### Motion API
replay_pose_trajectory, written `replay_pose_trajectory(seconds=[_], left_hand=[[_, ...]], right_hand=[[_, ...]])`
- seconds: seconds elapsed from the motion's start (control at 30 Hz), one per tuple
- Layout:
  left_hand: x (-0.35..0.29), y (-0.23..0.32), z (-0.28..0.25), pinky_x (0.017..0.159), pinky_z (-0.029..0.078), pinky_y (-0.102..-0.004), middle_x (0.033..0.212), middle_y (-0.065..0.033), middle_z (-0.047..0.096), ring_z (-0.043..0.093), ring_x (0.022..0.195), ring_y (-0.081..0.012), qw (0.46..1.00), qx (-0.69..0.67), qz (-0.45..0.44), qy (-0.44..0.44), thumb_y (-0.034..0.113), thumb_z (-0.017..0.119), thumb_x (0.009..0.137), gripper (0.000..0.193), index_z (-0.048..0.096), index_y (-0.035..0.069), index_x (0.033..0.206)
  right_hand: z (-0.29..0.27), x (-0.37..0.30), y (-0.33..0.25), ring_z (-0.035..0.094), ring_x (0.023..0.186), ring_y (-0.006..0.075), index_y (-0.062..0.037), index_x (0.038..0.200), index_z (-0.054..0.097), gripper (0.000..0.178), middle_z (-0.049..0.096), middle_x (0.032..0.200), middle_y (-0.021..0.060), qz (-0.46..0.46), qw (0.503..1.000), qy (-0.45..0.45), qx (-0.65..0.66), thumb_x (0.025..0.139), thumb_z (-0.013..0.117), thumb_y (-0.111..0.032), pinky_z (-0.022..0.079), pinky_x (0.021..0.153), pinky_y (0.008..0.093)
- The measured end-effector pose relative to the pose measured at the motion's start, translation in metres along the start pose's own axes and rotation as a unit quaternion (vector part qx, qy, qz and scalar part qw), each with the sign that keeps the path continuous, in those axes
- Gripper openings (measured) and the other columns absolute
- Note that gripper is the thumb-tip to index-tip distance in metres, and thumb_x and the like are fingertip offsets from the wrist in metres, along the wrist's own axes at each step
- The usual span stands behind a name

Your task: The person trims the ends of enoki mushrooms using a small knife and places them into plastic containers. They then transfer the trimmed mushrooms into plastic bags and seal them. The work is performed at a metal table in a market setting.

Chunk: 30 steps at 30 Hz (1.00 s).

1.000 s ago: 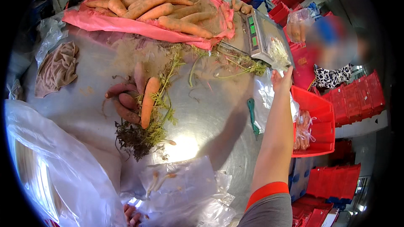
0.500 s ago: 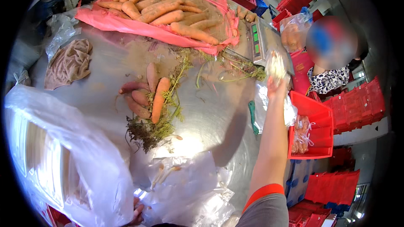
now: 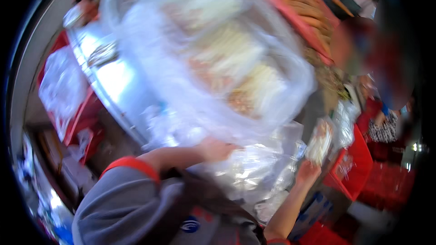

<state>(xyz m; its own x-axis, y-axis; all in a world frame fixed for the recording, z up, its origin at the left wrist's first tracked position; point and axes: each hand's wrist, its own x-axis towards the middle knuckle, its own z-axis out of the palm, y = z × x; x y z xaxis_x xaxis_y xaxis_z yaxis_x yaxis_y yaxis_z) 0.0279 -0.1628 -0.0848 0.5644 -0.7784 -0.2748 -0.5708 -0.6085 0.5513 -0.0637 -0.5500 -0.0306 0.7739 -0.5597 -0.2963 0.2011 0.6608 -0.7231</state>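
Heavily motion-blurred view, fine detail lost throughout.

Left hand [image 3: 217,149] at lower centre, fingers clenched on the gathered lower edge of a large, thin, clear plastic bag [image 3: 213,59]. Bag ballooned up and outward, filling the upper middle of the frame, above a shiny metal table [image 3: 116,86] and hiding most of it. Film glossy and wrinkled, milky where blurred. Pale cream and tan patches showing through the film; whether contents or things behind, impossible to tell.

Right hand [image 3: 308,171] at lower right, raised on an upright forearm, fingers grasping a small, flat, clear plastic packet with pale tan contents [image 3: 319,141], held just above the hand and tilted. Packet well to the right of the big bag's lower edge, apart from it.

Between the two hands, a crumpled heap of loose clear plastic sheeting [image 3: 254,172] lying on the table edge, just below the big bag.

Grey sleeve with an orange-red cuff [image 3: 129,165] on the left arm, crossing the lower left.

At upper right, a pile of orange carrots [image 3: 309,9] on a pink-red cloth, partly hidden behind the bag. At right, a bright red plastic crate [image 3: 359,168] beside the table, just right of the packet. At left, another red crate lined with clear plastic [image 3: 63,86] below the table's edge.
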Motion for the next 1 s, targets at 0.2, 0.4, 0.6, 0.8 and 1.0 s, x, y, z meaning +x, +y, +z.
replay_pose_trajectory(seconds=[0.2,0.4,0.6,0.8,1.0], left_hand=[[-0.005,-0.018,0.008,0.08,0.047,-0.0422,0.096,-0.0125,0.065,0.063,0.09,-0.029,0.979,-0.137,0.047,0.142,0.025,0.052,0.084,0.028,0.061,0.01,0.106],[-0.005,-0.032,-0.016,0.083,0.049,-0.0408,0.103,-0.0145,0.061,0.059,0.096,-0.0278,0.87,-0.487,0.017,0.082,0.028,0.055,0.085,0.031,0.062,0.005,0.104],[-0.153,-0.14,-0.083,0.083,0.052,-0.0371,0.109,-0.0099,0.06,0.058,0.102,-0.0206,0.573,-0.816,-0.064,0.034,0.031,0.046,0.096,0.036,0.058,0.004,0.115],[-0.275,-0.225,-0.091,0.089,0.047,-0.0358,0.12,-0.0095,0.055,0.054,0.106,-0.0189,0.591,-0.772,-0.074,0.221,0.041,0.038,0.099,0.05,0.044,0.004,0.133],[-0.305,-0.266,-0.052,0.086,0.047,-0.029,0.11,-0.009,0.062,0.058,0.101,-0.0155,0.69,-0.645,-0.206,0.255,0.026,0.04,0.099,0.039,0.052,-0.001,0.124]], right_hand=[[0.04,-0.169,0.07,0.056,0.101,0.0189,-0.0084,0.129,0.047,0.046,0.055,0.124,0.0065,0.058,0.992,-0.005,-0.115,0.087,0.052,-0.026,0.047,0.078,0.0294],[0.118,-0.239,0.145,0.052,0.115,0.0231,-0.0046,0.135,0.04,0.064,0.052,0.13,0.0085,0.102,0.981,-0.007,-0.167,0.081,0.058,-0.031,0.047,0.087,0.0378],[0.195,-0.236,0.237,0.055,0.114,0.0275,0.0033,0.136,0.036,0.064,0.051,0.128,0.0172,0.139,0.963,-0.088,-0.215,0.081,0.057,-0.021,0.046,0.096,0.0401],[0.256,-0.212,0.352,0.06,0.097,0.021,0.0041,0.129,0.043,0.054,0.059,0.114,0.0127,0.272,0.909,-0.229,-0.216,0.08,0.052,-0.017,0.051,0.075,0.0344],[0.266,-0.176,0.414,0.064,0.078,0.0189,0.0012,0.118,0.052,0.035,0.062,0.099,0.0119,0.322,0.849,-0.233,-0.349,0.085,0.047,-0.011,0.053,0.063,0.0325]])
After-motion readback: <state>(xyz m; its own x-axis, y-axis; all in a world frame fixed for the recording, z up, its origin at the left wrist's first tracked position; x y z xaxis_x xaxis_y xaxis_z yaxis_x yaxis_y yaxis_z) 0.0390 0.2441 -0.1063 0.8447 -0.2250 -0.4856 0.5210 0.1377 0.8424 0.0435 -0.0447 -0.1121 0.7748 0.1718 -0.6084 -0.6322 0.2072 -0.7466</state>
